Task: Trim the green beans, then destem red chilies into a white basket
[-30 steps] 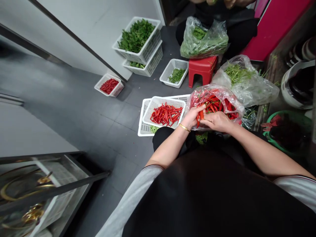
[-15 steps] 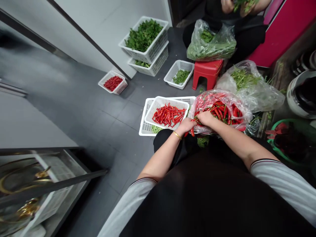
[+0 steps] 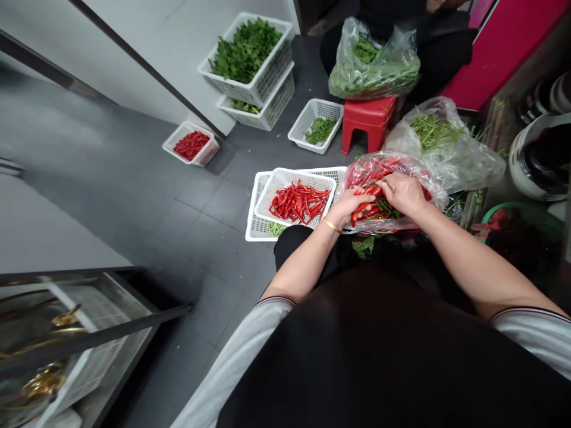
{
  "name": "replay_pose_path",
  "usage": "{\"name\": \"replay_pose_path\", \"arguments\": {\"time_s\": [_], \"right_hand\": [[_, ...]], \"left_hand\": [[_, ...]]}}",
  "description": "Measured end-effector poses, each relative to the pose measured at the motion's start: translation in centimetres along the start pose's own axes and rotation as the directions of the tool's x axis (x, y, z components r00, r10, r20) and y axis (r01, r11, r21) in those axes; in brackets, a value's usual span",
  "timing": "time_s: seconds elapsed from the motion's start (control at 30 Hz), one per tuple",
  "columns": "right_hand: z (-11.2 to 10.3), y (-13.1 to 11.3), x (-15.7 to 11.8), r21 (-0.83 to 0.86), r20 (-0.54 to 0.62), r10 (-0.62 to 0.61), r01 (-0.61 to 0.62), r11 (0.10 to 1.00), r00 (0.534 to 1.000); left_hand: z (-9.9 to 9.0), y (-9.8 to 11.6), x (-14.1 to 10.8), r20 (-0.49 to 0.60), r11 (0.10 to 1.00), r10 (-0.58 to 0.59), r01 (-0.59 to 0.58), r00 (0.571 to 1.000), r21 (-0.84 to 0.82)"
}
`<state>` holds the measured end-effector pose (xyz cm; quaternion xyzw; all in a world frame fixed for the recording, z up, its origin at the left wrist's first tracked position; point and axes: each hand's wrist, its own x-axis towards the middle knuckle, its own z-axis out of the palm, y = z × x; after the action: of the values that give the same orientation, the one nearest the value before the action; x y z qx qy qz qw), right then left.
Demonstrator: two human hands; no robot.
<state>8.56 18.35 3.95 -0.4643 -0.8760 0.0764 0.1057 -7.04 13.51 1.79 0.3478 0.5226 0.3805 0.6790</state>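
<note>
My left hand (image 3: 352, 208) sits at the near edge of a clear plastic bag (image 3: 392, 166) and grips several red chili peppers (image 3: 364, 205). My right hand (image 3: 404, 193) is pressed down among the chilies inside the bag, with its fingertips hidden. To the left, a white plastic basket (image 3: 285, 178) holds a heap of slim red chilies (image 3: 298, 203). It rests on a second white basket (image 3: 255, 217), partly overlapping it.
A seated person (image 3: 392, 18) is beyond a red stool (image 3: 368, 122) and a bag of greens (image 3: 375, 65). Baskets of greens (image 3: 250, 89) stand by the wall. A small basket of red chilies (image 3: 191, 145) is on the tiled floor. A bag of stems (image 3: 446, 148) lies right.
My right hand has moved up and to the right, deeper into the bag. My left hand has shifted slightly toward the bag, now with chilies in it.
</note>
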Motion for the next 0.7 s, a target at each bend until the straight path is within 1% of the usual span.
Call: {"name": "replay_pose_path", "arguments": {"time_s": [0.07,0.1,0.17,0.2,0.27,0.3,0.33,0.37,0.4,0.43,0.47,0.5,0.53,0.57,0.6,0.63,0.7], "right_hand": [[0.5,-1.1,-0.1,0.037,0.013,0.007,-0.007,0.999,1.0],[0.6,-1.6,0.0,0.086,0.025,0.006,-0.008,0.996,1.0],[0.4,-2.5,0.2,0.272,0.077,-0.011,-0.01,0.962,0.997],[0.1,-2.8,0.3,0.398,0.113,-0.031,-0.017,0.917,0.993],[-0.2,-3.1,0.5,0.627,0.168,-0.075,-0.047,0.778,0.983],[-0.1,-3.1,0.5,0.696,0.174,-0.075,-0.069,0.715,0.982],[0.1,-3.0,0.4,0.725,0.159,-0.042,-0.088,0.683,0.986],[0.4,-2.9,0.3,0.713,0.125,0.012,-0.098,0.694,0.992],[1.0,-2.8,0.2,0.658,0.075,0.072,-0.104,0.746,0.995],[1.6,-2.6,-0.1,0.561,0.022,0.116,-0.109,0.821,0.993],[2.2,-2.3,-0.4,0.43,-0.018,0.133,-0.112,0.896,0.991],[2.7,-2.1,-0.8,0.283,-0.029,0.121,-0.108,0.953,0.992],[3.2,-1.8,-1.4,0.141,-0.004,0.095,-0.093,0.986,0.996],[3.5,-1.6,-2.0,0.024,0.046,0.07,-0.071,0.997,0.997],[3.7,-1.4,-2.6,-0.058,0.103,0.052,-0.047,0.997,0.993],[3.8,-1.2,-3.3,-0.109,0.154,0.042,-0.026,0.994,0.987],[3.8,-1.0,-4.4,-0.134,0.21,0.047,-0.019,0.991,0.976]], "left_hand": [[-1.0,-0.4,-1.3,-0.002,0.997,-0.073,0.072,0.997,-0.024],[-1.7,-0.5,-2.1,0.007,0.996,-0.085,0.085,0.996,-0.022],[-3.1,-0.5,-3.5,0.043,0.999,-0.041,0.042,0.998,-0.009],[-3.8,-0.2,-4.2,0.064,1.0,0.005,-0.005,0.998,-0.01],[-4.9,0.4,-5.0,0.1,0.997,0.075,-0.073,0.992,-0.02],[-5.1,0.7,-5.1,0.12,0.997,0.077,-0.075,0.99,-0.025],[-5.0,0.8,-5.1,0.133,0.998,0.06,-0.056,0.989,-0.034],[-4.7,0.8,-4.9,0.131,0.998,0.033,-0.026,0.991,-0.055],[-4.1,0.6,-4.5,0.116,0.995,-0.002,0.013,0.993,-0.096],[-3.3,0.2,-4.0,0.087,0.986,-0.042,0.055,0.995,-0.156],[-2.4,-0.4,-3.5,0.051,0.969,-0.086,0.096,0.995,-0.228],[-1.5,-1.1,-3.1,0.02,0.944,-0.141,0.14,0.99,-0.3],[-0.7,-1.7,-2.7,0.002,0.916,-0.195,0.183,0.981,-0.357],[0.0,-2.4,-2.4,0.004,0.892,-0.243,0.225,0.97,-0.393],[0.5,-3.0,-2.3,0.022,0.874,-0.278,0.262,0.96,-0.409],[0.9,-3.4,-2.3,0.048,0.865,-0.3,0.293,0.953,-0.408],[1.6,-4.1,-2.6,0.096,0.862,-0.334,0.345,0.938,-0.371]]}}
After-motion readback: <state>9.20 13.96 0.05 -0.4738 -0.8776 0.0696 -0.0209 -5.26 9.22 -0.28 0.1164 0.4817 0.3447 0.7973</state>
